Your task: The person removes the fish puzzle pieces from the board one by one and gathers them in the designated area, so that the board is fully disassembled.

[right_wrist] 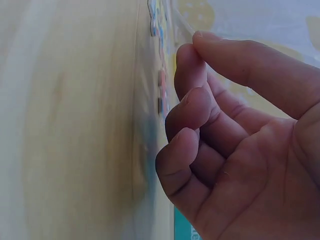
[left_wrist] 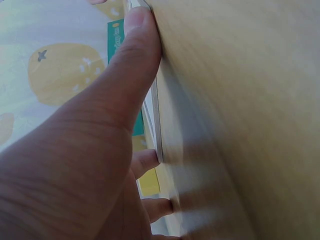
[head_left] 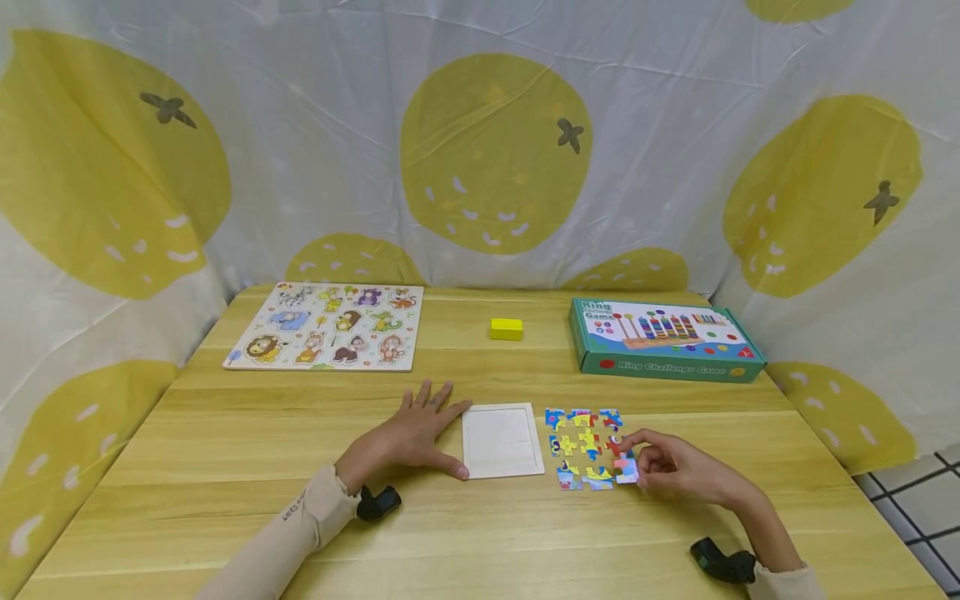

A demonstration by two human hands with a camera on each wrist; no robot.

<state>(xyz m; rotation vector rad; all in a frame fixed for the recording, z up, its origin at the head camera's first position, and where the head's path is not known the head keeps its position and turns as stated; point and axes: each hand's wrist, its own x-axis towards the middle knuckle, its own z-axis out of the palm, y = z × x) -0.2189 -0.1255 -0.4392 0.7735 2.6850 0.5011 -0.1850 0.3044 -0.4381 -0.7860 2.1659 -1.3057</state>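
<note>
While the left hand (head_left: 411,437) lies flat w/ fingers spread on the table (head_left: 300,517), thumb along the near-left edge of the white puzzle tray (head_left: 501,440), the right hand (head_left: 675,467) works at the loose jigsaw pieces (head_left: 587,448) just right of that tray. Left grip: released, only steadying the tray. Right grip: fingers curled at the pinkish piece (head_left: 626,472) on the near-right corner of the cluster; from the head view it looks like a pinch, though the wrist view shows fingertips not fully closed, so judged as just taking hold.

Progress, as I judge it: barely begun. Tray looks blank, no piece seated inside; all pieces sit outside it, laid out roughly in a grid w/ gaps, not interlocked.

Pieces are small, flat, bright blue/yellow/red, thin, lying flush on the wood. Tray is thin, square, w/ a raised rim.
</note>
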